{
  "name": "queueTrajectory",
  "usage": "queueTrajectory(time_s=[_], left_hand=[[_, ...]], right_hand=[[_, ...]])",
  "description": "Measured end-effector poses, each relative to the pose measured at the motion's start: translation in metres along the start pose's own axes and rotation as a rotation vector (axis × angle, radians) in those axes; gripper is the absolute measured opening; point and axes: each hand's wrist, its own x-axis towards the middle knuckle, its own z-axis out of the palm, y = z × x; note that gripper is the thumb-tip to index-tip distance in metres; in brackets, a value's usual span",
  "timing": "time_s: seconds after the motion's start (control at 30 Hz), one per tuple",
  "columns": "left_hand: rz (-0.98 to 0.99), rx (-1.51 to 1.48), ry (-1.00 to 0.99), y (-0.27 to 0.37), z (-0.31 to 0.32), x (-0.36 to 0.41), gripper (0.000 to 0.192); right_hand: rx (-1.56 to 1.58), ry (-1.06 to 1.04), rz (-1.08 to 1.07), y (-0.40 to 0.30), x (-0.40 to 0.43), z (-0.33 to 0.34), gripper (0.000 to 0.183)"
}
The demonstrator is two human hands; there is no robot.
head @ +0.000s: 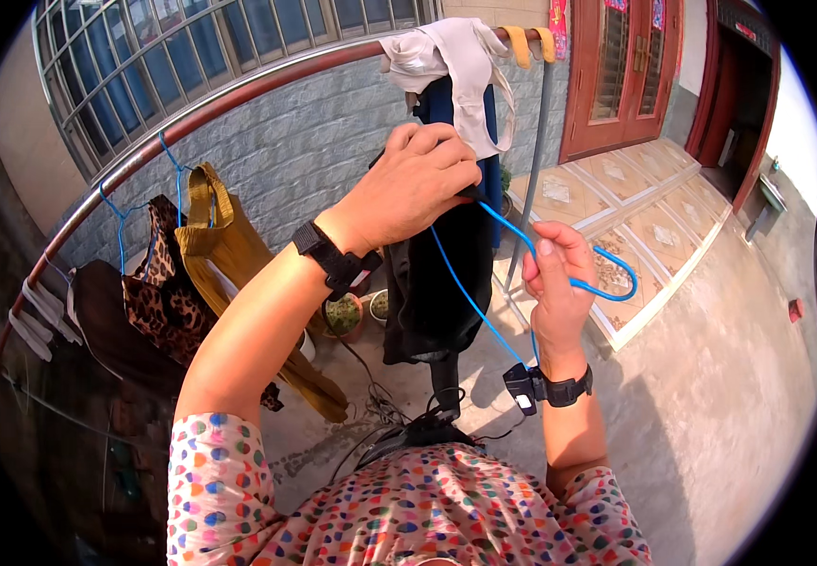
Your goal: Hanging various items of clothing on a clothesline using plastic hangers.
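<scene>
My left hand grips the top of a black garment that hangs down in front of me; its fingertips are partly hidden by the back of the hand. A blue wire clothes hanger has one corner at the garment's edge under that hand. My right hand holds the hanger near its neck, with the hook pointing out to the right. The hanger's other corner reaches down to the strap on my right wrist.
A red-brown metal rail curves across, carrying a mustard garment, a leopard-print garment and a pale cloth. Potted plants and black cables are on the ground. Tiled steps rise at the right.
</scene>
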Motion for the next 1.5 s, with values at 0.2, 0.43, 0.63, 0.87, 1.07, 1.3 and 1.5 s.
queueTrajectory(time_s=[0.2,0.43,0.63,0.87,1.07,1.3,1.5], left_hand=[[0.064,-0.051,-0.271,-0.009,0.002,0.015,0.023],[-0.088,-0.107,-0.287,-0.034,0.031,-0.006,0.018],[-0.125,-0.196,-0.288,-0.027,0.042,-0.002,0.018],[-0.253,-0.132,-0.355,-0.060,0.025,-0.057,0.019],[-0.327,-0.085,-0.463,-0.057,0.032,-0.105,0.022],[-0.445,-0.296,-0.262,-0.039,0.041,-0.115,0.024],[-0.532,-0.384,-0.177,-0.036,0.039,-0.109,0.027]], right_hand=[[-0.103,0.055,0.054,-0.008,0.012,-0.021,0.023],[-0.931,0.193,-0.849,-0.005,-0.010,-0.026,0.039],[-1.066,-0.665,0.227,0.079,-0.099,-0.036,0.048],[-1.267,-0.557,0.325,0.071,-0.067,-0.128,0.030],[-1.375,-0.695,0.004,0.011,-0.006,-0.147,0.024],[-1.192,-0.643,-0.215,0.000,0.022,-0.095,0.018],[-0.889,-0.296,0.066,0.023,0.023,-0.076,0.025]])
